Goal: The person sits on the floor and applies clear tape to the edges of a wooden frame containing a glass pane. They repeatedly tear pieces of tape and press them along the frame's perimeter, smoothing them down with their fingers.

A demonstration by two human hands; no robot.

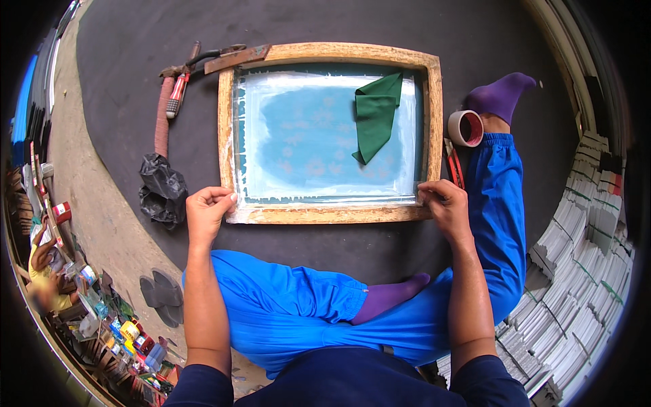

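Note:
A wooden-framed printing screen (325,215) lies in front of me, its blue mesh bordered by white smears. My left hand (211,207) is at the frame's near left corner, thumb and forefinger pinched together. At the near right corner my right hand (445,202) pinches too, its fingers curled. Between them a clear strip of tape (325,199) runs along the inner near edge, an end at each hand. A folded green cloth (377,119) rests on the mesh toward the far right.
A hammer (163,119), a red-handled tool (178,95) and a crumpled black bag (163,190) lie left of the frame. At its right are a tape roll (465,128) and a red cutter (454,164). Bundled white stacks (576,271) stand farther right; sandals (163,297) lie left.

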